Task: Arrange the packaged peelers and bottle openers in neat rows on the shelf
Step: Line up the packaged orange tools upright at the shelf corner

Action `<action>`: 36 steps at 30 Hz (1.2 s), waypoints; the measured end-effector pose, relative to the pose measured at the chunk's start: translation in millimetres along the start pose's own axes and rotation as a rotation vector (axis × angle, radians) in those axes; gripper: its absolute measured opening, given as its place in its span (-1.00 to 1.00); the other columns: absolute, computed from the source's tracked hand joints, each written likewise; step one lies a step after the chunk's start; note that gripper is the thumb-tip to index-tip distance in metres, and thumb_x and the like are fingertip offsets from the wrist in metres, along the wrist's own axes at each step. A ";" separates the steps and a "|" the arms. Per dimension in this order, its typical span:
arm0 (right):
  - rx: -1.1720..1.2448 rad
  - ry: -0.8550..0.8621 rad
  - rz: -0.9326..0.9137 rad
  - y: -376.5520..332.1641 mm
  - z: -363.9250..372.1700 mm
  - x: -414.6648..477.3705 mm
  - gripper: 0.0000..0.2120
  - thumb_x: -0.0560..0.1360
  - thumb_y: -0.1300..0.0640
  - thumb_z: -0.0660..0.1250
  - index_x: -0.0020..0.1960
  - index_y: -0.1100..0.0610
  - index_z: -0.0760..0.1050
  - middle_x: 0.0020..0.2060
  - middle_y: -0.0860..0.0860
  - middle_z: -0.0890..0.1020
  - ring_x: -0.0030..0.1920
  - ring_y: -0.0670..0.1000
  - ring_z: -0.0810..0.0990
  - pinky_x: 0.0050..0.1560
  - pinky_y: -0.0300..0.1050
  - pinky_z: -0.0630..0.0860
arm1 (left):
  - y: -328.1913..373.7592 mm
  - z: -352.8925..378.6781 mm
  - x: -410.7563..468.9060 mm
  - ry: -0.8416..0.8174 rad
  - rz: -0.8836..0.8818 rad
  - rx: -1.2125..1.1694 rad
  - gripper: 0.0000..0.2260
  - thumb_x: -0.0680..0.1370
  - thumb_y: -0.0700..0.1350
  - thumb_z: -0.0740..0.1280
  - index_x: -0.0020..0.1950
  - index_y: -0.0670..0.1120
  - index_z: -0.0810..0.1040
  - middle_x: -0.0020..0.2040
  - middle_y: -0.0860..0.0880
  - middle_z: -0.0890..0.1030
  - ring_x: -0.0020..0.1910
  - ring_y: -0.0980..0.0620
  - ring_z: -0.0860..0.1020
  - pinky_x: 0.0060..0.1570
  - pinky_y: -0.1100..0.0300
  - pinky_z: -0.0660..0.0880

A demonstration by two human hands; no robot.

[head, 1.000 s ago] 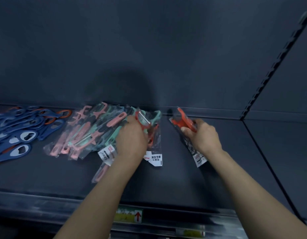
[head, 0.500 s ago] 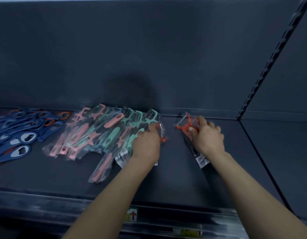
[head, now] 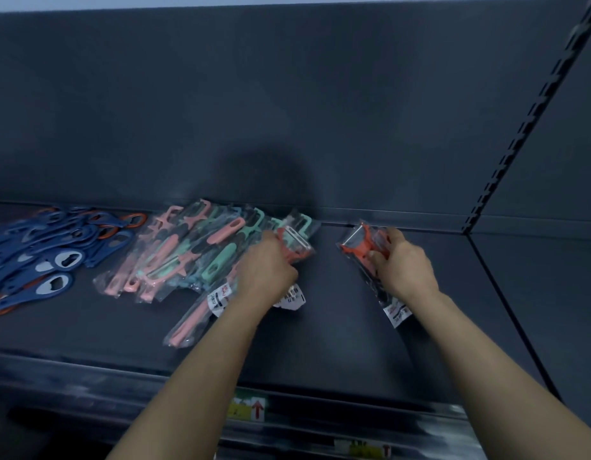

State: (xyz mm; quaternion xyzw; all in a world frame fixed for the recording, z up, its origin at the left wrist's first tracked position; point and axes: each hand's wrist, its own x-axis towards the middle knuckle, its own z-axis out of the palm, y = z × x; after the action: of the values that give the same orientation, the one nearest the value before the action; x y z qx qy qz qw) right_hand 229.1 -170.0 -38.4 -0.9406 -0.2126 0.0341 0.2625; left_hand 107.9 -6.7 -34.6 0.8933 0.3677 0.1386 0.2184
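Note:
A spread of packaged pink and mint peelers (head: 201, 250) lies on the dark shelf (head: 320, 353), with one pink packet (head: 191, 322) slipped toward the front. My left hand (head: 266, 272) grips a packaged orange peeler (head: 295, 244) at the right end of that spread. My right hand (head: 402, 263) holds a second packaged orange peeler (head: 364, 245) lying apart to the right, its label end (head: 398, 312) pointing toward me. Blue bottle openers (head: 52, 257) are heaped at the far left.
The shelf's back wall (head: 287, 111) rises right behind the packets. A slotted upright (head: 520, 134) and a shelf seam (head: 506, 307) bound the right side. Price tags (head: 246, 408) sit on the front rail. Bare shelf lies between my two hands.
My left hand has drawn back left a little, uncovering the orange peeler's blade. My right hand has slid down along its packet. The camera has tilted slightly.

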 end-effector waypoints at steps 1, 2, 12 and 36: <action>0.015 0.001 -0.002 -0.2 0.7 0.0 -0.62 0.53 0.09 0.26 0.31 0.15 0.31 0.03 0.24 0.60 0.05 0.29 0.53 0.01 0.06 0.47 | -3.0 -4.5 2.9 0.012 -0.041 -0.077 -0.69 0.31 -0.24 0.37 -0.03 -0.11 0.33 -0.23 -0.03 0.47 -0.25 -0.09 0.46 -0.33 0.12 0.35; 0.028 0.001 -0.005 -0.5 1.6 0.1 -0.63 0.53 0.08 0.25 0.30 0.14 0.31 0.03 0.23 0.60 0.05 0.29 0.54 0.00 0.05 0.46 | -5.6 -9.0 5.7 0.019 -0.073 -0.164 -0.68 0.29 -0.22 0.39 -0.04 -0.10 0.35 -0.21 -0.03 0.51 -0.25 -0.07 0.50 -0.31 0.11 0.41; 0.068 -0.015 -0.034 -7.8 7.6 4.2 -0.58 0.53 0.11 0.24 0.36 0.12 0.27 0.09 0.23 0.56 0.09 0.28 0.52 0.02 0.03 0.44 | -38.6 -33.8 15.4 0.174 -0.194 -0.142 -0.67 0.39 -0.22 0.38 0.08 -0.20 0.37 -0.11 -0.13 0.55 -0.19 -0.13 0.50 -0.25 0.06 0.39; -0.052 -0.060 0.063 -6.5 7.3 -4.5 -0.43 0.42 -0.11 0.39 0.35 0.06 0.32 0.20 0.18 0.38 0.18 0.26 0.41 0.21 0.07 0.38 | -5.3 5.5 8.3 -0.119 0.143 0.141 -0.28 0.31 0.13 0.47 0.32 -0.17 0.28 0.20 -0.17 0.47 0.14 -0.17 0.48 -0.01 0.07 0.42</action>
State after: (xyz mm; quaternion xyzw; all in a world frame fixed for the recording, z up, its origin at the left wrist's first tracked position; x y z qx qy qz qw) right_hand 221.2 -163.4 -41.6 -0.9518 -0.1917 0.0651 0.2305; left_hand 112.8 1.0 -41.2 0.9369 0.2983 0.0743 0.1663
